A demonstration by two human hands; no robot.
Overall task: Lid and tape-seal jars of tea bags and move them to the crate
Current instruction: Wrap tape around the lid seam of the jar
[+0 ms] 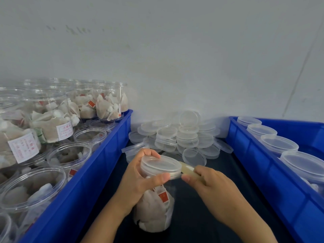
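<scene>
Lower centre of the frame: clear plastic jar of tea bags standing on dark table surface, capped by translucent round lid. Gripped at the rim by left hand, fingers curled round the lid. Yellowish strip of tape pinched by right hand against the lid's edge. Narrow lane only, hemmed by left blue plastic crate (unlidded jars inside) and right blue plastic crate. Heap of spare clear lids blocking the far end. Both crates cut off at frame edges; label print unreadable.

Soft, even, dimmish light w/ faint shadows, slight overall blur, wide-angle bending at edges, glare on clear plastic jars.
</scene>
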